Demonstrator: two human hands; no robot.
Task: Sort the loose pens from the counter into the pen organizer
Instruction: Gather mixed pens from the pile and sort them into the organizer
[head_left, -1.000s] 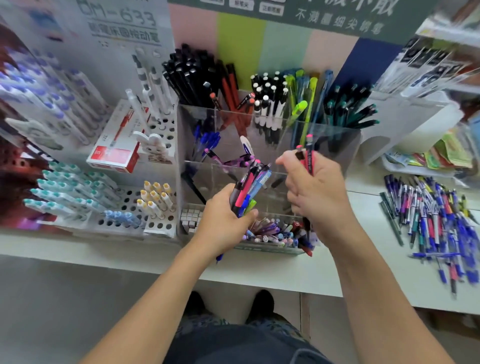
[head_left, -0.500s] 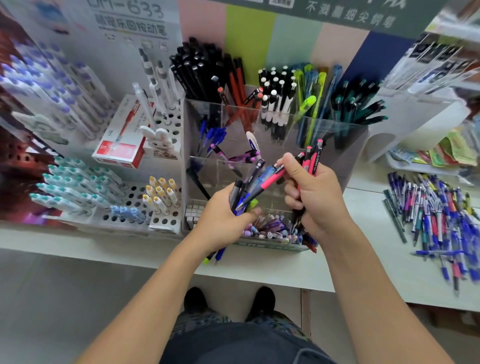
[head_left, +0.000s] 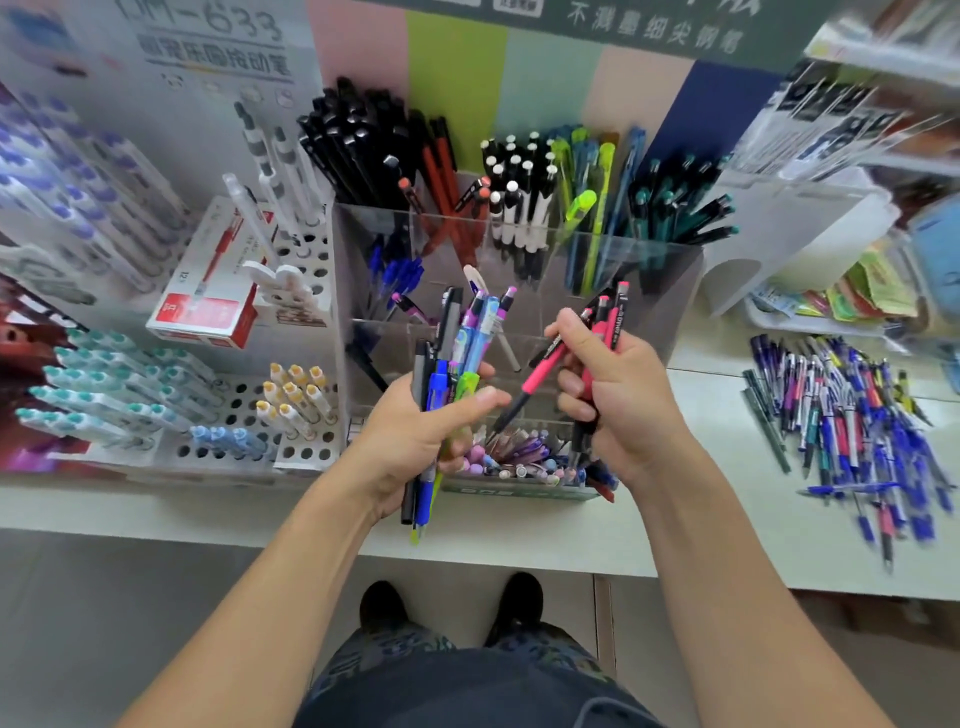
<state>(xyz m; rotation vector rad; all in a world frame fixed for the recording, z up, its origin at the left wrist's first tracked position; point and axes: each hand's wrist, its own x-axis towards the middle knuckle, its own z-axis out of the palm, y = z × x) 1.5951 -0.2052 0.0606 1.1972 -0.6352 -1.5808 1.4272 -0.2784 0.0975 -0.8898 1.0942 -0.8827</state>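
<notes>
My left hand (head_left: 415, 441) grips a bundle of mixed pens (head_left: 457, 353), blue, grey, purple and green, held upright in front of the clear pen organizer (head_left: 670, 280). My right hand (head_left: 618, 395) holds several pink-and-black pens (head_left: 605, 332); one pink pen (head_left: 540, 374) slants down-left from its fingers toward the left bundle. The organizer's back compartments hold black, red, white-capped, green and teal pens; its low front tray holds pastel pens (head_left: 519, 457). A heap of loose pens (head_left: 852, 415) lies on the counter at the right.
A white peg rack (head_left: 306, 447) with teal, blue and yellow markers stands left of the organizer, with a red-and-white pen box (head_left: 208, 306) behind it. The white counter (head_left: 727, 535) runs across; its front edge is just beyond my shoes. Shelves with packets stand at right.
My hands have drawn apart. The pink pen has come out of the left bundle, now held by my right hand with the other pink pens. The left bundle stands more upright.
</notes>
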